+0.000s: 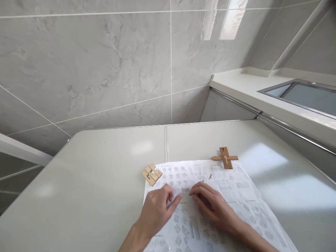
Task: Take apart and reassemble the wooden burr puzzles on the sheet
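A pale folding table point(105, 182) is set against a grey tiled wall point(105, 70), its two leaves meeting at a seam that runs toward the viewer. Left of centre, a small wooden block puzzle point(151, 174) of interlocked flat bars is laid at the top left corner of a printed instruction sheet point(236, 196), overlapping the paper's edge, so that this corner is probably weighted down. The left hand point(157, 206) is rested on the sheet with its fingers loosely curled and the thumb and forefinger brought toward each other; nothing can be seen gripped between them, though a very small piece may be hidden there and this cannot be told for certain. The right hand point(212, 204) is laid flat just beside it, palm down and fingers slightly bent, open and holding nothing, the fingertips pressed on the same row of diagrams so that the paper is kept smooth and the spot is marked. The sheet itself is spread flat in front of the person, covered with small grey figures of puzzle shapes too fine to be read. At its far edge, right of the hands, a wooden cross puzzle point(225, 158) is placed, touching the paper's upper border. Further right, a white counter point(249, 91) with a sunken sink point(307, 96) is seen, well apart from the table's things
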The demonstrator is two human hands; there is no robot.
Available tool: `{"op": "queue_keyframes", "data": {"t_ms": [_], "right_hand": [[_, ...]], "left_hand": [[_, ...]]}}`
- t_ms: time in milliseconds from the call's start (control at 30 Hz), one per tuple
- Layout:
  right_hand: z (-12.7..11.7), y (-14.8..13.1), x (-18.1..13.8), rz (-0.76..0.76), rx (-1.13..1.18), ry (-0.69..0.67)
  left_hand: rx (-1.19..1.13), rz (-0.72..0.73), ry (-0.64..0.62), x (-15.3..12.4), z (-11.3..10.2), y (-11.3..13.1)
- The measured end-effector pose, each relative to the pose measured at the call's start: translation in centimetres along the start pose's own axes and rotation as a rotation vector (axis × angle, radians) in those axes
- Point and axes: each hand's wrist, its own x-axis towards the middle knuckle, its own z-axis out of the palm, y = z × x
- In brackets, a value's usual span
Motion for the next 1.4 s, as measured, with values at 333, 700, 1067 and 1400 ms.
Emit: {"op": "queue_keyframes", "data": {"t_ms": [333,700,1067,1400], "right_hand": [[-2.6,1.6,1.4,0.456,1.124,0.413],[-4.8,2.4,2.5,0.429,1.592,0.575],[-4.4,2.8,2.3,0.402,1.410,0.563],[-2.1,0.2,0.3,0.294,0.545,0.017]], "left_hand": [[0.054,0.317,-0.118,-0.1,1.1,1.1],[0.036,0.315,-0.113,-0.2,1.5,1.1],[0.035,0.301,-0.117,-0.4,1.8,0.9],[-0.012,0.197,-0.063,-0.1,1.5,1.3]]}}
